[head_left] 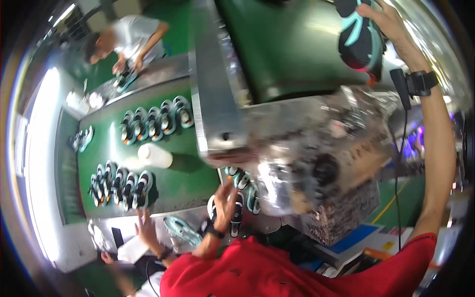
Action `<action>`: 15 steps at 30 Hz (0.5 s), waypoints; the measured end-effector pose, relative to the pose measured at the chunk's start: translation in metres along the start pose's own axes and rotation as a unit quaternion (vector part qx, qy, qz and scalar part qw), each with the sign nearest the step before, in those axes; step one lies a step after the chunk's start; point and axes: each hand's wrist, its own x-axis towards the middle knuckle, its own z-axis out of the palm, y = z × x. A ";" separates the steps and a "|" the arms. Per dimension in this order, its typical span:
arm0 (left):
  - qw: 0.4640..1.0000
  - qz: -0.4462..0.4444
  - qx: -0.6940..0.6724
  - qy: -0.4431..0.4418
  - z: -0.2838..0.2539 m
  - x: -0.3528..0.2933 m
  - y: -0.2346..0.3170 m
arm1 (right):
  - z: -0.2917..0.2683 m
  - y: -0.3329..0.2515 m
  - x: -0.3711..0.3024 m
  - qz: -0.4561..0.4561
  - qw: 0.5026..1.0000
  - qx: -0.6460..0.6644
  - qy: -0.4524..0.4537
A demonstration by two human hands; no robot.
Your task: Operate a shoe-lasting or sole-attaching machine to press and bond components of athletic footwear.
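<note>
My right hand [388,22] is raised at the upper right, closed on a shoe [357,42] with its black and teal underside showing. A black device is strapped to that wrist. Lower and near the middle, my left hand [225,205] has its fingers stretched out, slightly blurred. It is over a pair of dark shoes with white edges, one of them a black shoe [236,214] just to its right; whether it touches them I cannot tell. Several teal and dark shoes [253,199] lie close by, beside the metal machine edge.
Rows of shoes [154,123] and a white bottle [157,156] stand on a green conveyor belt [104,148]. A metal frame [217,99] and plastic-wrapped goods [292,173] lie between my hands. A co-worker's hand [146,228] is at lower left; another person [138,39] handles a shoe at the far left.
</note>
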 end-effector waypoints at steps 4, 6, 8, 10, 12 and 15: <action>0.935 -0.147 -0.171 -0.272 0.041 -0.094 0.092 | -0.070 -0.095 -0.117 -0.034 0.973 0.226 0.023; 0.848 -0.162 -0.235 -0.447 0.068 -0.112 0.134 | -0.093 -0.064 -0.159 -0.176 0.958 0.110 0.198; 0.799 -0.088 -0.276 -0.527 0.099 -0.121 0.159 | -0.102 -0.100 -0.232 -0.041 0.933 0.210 0.289; 0.771 0.046 -0.271 -0.575 0.139 -0.122 0.203 | -0.094 -0.109 -0.294 -0.076 0.935 -0.049 0.343; 0.747 0.172 -0.300 -0.567 0.196 -0.133 0.238 | -0.119 -0.097 -0.372 -0.061 0.955 -0.083 0.279; 0.751 0.300 -0.264 -0.526 0.257 -0.194 0.266 | -0.115 -0.118 -0.460 0.119 0.929 -0.206 0.284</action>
